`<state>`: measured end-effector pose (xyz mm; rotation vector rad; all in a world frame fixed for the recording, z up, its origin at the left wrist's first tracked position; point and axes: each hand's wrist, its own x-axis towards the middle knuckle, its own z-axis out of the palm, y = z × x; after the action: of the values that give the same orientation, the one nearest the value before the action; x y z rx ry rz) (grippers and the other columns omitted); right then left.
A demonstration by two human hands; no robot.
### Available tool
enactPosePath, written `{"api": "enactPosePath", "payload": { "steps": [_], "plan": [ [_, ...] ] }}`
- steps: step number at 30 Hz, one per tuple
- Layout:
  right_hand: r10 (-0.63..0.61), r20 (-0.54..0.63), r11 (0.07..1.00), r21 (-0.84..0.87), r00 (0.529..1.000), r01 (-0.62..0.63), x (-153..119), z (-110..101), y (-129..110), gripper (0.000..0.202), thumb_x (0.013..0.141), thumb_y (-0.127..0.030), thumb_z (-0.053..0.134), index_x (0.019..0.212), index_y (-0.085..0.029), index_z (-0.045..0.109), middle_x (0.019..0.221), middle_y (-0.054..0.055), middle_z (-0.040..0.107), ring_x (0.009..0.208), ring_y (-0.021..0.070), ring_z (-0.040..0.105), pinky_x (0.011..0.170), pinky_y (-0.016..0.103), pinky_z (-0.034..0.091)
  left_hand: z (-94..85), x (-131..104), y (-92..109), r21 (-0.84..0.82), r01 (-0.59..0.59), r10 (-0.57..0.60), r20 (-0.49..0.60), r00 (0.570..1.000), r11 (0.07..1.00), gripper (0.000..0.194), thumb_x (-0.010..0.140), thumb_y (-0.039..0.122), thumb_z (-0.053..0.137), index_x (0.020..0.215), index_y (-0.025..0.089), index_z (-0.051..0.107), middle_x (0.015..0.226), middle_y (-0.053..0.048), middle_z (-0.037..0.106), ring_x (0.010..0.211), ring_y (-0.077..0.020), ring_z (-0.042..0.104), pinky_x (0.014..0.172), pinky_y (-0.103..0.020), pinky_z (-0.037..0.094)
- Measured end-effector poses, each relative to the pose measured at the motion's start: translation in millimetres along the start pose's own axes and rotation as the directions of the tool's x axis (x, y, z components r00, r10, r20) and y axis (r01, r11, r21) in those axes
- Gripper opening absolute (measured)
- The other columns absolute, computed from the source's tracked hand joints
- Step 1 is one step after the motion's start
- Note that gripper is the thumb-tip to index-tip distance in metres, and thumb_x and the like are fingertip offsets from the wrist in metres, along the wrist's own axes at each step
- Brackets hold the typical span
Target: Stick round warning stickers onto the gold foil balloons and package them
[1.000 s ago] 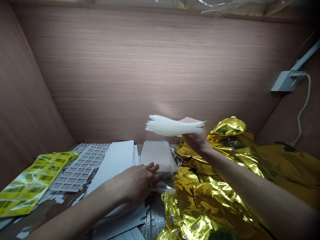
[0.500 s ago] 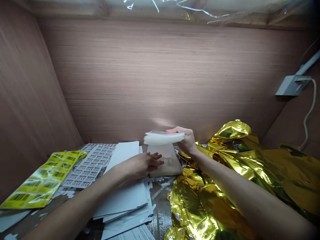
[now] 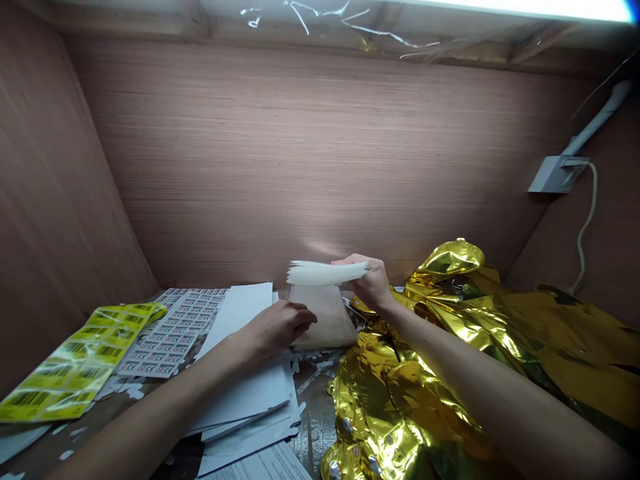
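My right hand [image 3: 369,280] grips the right end of a stack of clear plastic bags [image 3: 327,273], whose edges fan out at the left. Below it lies a flat pile of translucent bags [image 3: 327,317] on the table. My left hand [image 3: 290,323] is beside that pile's left edge, over the white papers [image 3: 245,307]. Its fingers are bent and close together, and whether they hold anything is hidden.
Gold foil balloons [image 3: 400,393] cover the right side. On the left are yellow barcode label sheets [image 3: 75,360] and white printed sticker sheets [image 3: 173,327]. A wooden panel [image 3: 300,153] stands behind; a white box [image 3: 557,175] with a cable is on the right.
My left hand's spread fingers have drawn together, and it has shifted slightly left. The held bags look flatter, with no clear sheet raised above them. The view has shifted a little.
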<state>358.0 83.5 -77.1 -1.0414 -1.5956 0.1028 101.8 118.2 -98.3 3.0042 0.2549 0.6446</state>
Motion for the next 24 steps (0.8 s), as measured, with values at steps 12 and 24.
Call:
{"api": "enactPosePath", "payload": {
  "steps": [12, 24],
  "plan": [
    [-0.011, 0.023, 1.0, -0.009, 1.0, 0.011, -15, 7, -4, 0.024, 0.102, -0.038, 0.065, 0.11, -0.016, 0.07, 0.106, 0.005, 0.073, 0.088, 0.0175, 0.071, 0.08, 0.036, 0.061, -14.1, -4, 10, -0.439, 0.253, -0.204, 0.156, 0.966, 0.862, 0.06, 0.07, 0.031, 0.08, 0.127, 0.018, 0.068, 0.128, -0.015, 0.069, 0.114, -0.0337, 0.068, 0.099, -0.045, 0.055],
    [-0.194, 0.136, 0.981, -0.006, 0.972, 0.196, -28, 21, -21, 0.019, 0.101, -0.033, 0.067, 0.1, -0.015, 0.075, 0.106, 0.007, 0.079, 0.094, 0.0189, 0.077, 0.087, 0.039, 0.063, -46.5, 7, 4, -0.881, 0.439, -0.491, 0.465, 0.736, -0.177, 0.041, 0.099, 0.043, 0.061, 0.113, 0.005, 0.071, 0.107, -0.02, 0.076, 0.093, -0.0281, 0.075, 0.079, -0.036, 0.064]
  ]
}}
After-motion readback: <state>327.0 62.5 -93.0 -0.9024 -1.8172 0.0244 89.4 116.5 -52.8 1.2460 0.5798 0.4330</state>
